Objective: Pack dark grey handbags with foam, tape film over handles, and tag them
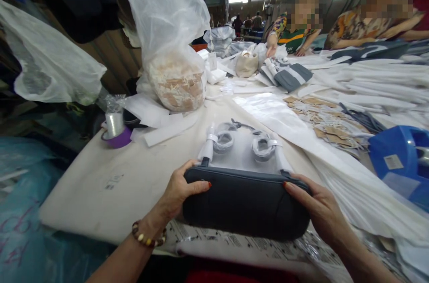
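Observation:
A dark grey bag [246, 202] is held at the front edge of the table, gripped at both ends. My left hand [182, 187] closes on its left end, the thumb lying across the front and the fingers behind. At the right end my right hand [311, 196] grips it the same way, thumb in front. Beyond the bag's top edge lie its straps [263, 147], coiled and wrapped in white padding and clear film. Under and in front of the bag is printed clear plastic film [228, 240].
A clear bag of scraps [177, 82] stands at the back left, near tape rolls [115, 131]. White foam sheets [335, 162], brown tags [330, 124] and a blue plastic bin [398, 158] are on the right. Another grey bag [293, 76] lies farther back, before two people.

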### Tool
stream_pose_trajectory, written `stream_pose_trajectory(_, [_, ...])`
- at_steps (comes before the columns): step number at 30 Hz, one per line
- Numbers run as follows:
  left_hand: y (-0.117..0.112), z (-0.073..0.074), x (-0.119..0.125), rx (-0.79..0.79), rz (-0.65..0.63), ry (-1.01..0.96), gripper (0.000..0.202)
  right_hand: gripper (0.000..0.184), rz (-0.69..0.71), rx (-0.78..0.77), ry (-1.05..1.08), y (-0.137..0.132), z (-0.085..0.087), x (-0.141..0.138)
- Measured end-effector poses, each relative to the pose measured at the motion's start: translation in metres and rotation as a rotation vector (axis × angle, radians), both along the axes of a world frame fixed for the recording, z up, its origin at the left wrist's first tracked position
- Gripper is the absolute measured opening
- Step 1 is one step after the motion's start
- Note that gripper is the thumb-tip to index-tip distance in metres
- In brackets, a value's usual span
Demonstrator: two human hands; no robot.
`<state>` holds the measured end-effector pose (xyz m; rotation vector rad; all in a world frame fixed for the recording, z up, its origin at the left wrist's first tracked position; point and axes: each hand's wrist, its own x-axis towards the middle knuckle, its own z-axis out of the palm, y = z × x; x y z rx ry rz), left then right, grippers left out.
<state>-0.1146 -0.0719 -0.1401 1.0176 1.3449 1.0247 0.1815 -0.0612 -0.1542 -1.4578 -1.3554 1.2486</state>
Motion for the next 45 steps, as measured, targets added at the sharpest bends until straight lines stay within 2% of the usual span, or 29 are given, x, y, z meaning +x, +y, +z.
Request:
stream_pose_trajectory(2, [-0.002, -0.006, 0.007, -0.024, 0.028, -0.108, 0.057, 0.041, -0.068, 0.003, 0.015, 0.002, -0.002, 0.0])
stream_pose_trajectory(5, [-0.008, -0.01, 0.014, -0.036, 0.048, -0.146, 0.058, 0.046, -0.126, -0.017, 0.032, 0.004, -0.001, 0.0])
stream_pose_trajectory(9, [-0.015, 0.002, 0.013, -0.075, 0.128, 0.05, 0.061, 0.055, -0.16, -0.066, -0.054, -0.001, 0.008, 0.004])
stream_pose_trajectory(12, [-0.013, 0.015, 0.008, -0.165, -0.004, -0.005, 0.062, 0.057, -0.071, -0.161, -0.032, -0.004, 0.014, 0.012])
stream_pose_trajectory(15, [-0.005, 0.02, 0.001, -0.235, -0.187, -0.23, 0.056, 0.049, 0.1, -0.287, 0.187, -0.004, 0.017, 0.017])
stream_pose_trajectory(19, [0.002, 0.011, -0.006, -0.265, -0.256, -0.387, 0.059, 0.047, 0.186, -0.345, 0.455, 0.0, 0.013, 0.015])
stream_pose_trajectory(24, [-0.001, -0.003, -0.004, -0.23, -0.281, -0.426, 0.064, 0.05, 0.205, -0.271, 0.476, 0.003, 0.007, 0.008])
stream_pose_trajectory(27, [0.001, 0.0, -0.004, -0.208, -0.301, -0.283, 0.055, 0.048, 0.215, -0.262, 0.422, 0.004, 0.005, 0.008])
stream_pose_trajectory(30, [0.008, 0.007, -0.009, -0.162, -0.312, 0.111, 0.048, 0.046, 0.221, -0.256, 0.319, 0.006, 0.005, 0.01])
stream_pose_trajectory(32, [0.013, 0.011, -0.013, -0.061, -0.296, 0.375, 0.044, 0.045, 0.22, -0.252, 0.216, 0.008, 0.008, 0.012])
stream_pose_trajectory(34, [0.016, 0.012, -0.015, 0.067, -0.298, 0.457, 0.043, 0.045, 0.202, -0.231, 0.098, 0.01, 0.01, 0.015])
stream_pose_trajectory(36, [0.017, 0.011, -0.012, 0.1, -0.308, 0.336, 0.045, 0.045, 0.166, -0.186, -0.037, 0.011, 0.012, 0.018])
stream_pose_trajectory(39, [0.015, 0.004, -0.004, -0.055, -0.265, 0.043, 0.048, 0.041, 0.097, -0.109, -0.164, 0.014, 0.011, 0.017])
stream_pose_trajectory(42, [0.013, -0.006, 0.005, -0.183, -0.114, -0.147, 0.046, 0.038, 0.115, -0.102, -0.038, 0.017, 0.008, 0.011])
stream_pose_trajectory(45, [0.013, -0.014, 0.01, -0.232, 0.018, -0.183, 0.044, 0.035, 0.109, -0.151, 0.099, 0.022, 0.007, 0.003])
